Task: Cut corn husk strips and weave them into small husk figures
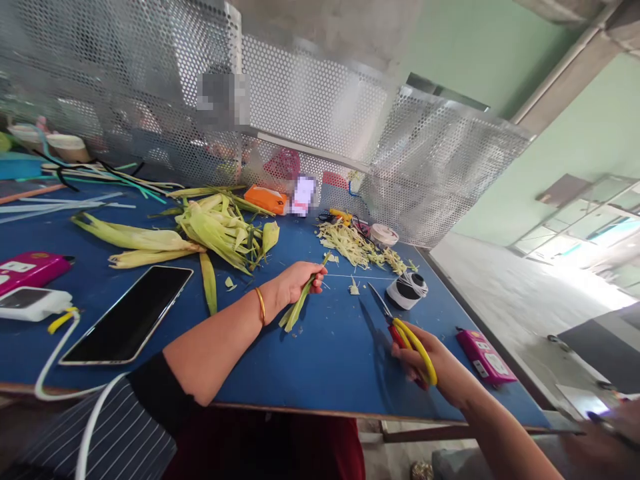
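Observation:
My left hand point(300, 280) is closed around a folded green corn husk strip point(299, 308) just above the blue table. White thread point(360, 276) runs from near that hand toward a black-and-white thread spool point(407, 291). In my right hand point(417, 360) is a pair of scissors point(413, 347) with yellow and red handles, its blades pointing up and left, apart from the husk. Left of centre lies a heap of corn husks point(215, 227). Cut husk scraps point(350, 242) are piled beyond my hands, with small bits point(354, 287) between them.
A dark-screened phone point(130, 313) with a white cable lies at left, near a white device point(33, 303) and a magenta box point(35, 270). Another magenta box point(485, 357) is at right. An orange packet point(266, 199), a lit phone point(303, 195) and a tape roll point(384, 235) stand before the perforated metal screen point(320, 100).

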The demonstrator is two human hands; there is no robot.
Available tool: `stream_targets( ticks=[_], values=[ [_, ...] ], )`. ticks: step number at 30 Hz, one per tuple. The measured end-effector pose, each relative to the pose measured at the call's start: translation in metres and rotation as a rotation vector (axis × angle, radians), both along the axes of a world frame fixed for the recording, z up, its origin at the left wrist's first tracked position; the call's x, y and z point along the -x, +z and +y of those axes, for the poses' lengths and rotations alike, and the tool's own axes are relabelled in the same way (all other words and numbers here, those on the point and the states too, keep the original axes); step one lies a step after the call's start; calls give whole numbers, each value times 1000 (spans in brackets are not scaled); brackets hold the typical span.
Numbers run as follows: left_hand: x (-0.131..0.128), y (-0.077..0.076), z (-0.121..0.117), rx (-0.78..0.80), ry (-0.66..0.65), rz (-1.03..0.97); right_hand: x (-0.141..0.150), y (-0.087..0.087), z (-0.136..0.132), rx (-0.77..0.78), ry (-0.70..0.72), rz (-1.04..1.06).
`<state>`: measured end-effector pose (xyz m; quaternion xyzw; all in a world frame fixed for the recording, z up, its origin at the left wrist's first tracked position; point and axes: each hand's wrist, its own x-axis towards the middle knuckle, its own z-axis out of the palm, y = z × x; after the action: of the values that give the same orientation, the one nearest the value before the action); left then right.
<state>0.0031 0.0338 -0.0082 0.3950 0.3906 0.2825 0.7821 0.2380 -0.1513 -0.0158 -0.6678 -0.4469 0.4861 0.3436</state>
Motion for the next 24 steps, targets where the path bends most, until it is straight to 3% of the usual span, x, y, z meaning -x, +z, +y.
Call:
stream_targets(
  ticks=[9, 19, 24],
  values=[
    [1, -1, 1, -4, 10, -23, 30, 10, 4, -23, -2, 418],
    [1, -2, 1, 0, 3, -39, 46, 1, 35, -66, -156, 314],
    [0, -3, 2, 3, 2, -40, 50, -1, 44, -70, -153, 205]
  ],
)
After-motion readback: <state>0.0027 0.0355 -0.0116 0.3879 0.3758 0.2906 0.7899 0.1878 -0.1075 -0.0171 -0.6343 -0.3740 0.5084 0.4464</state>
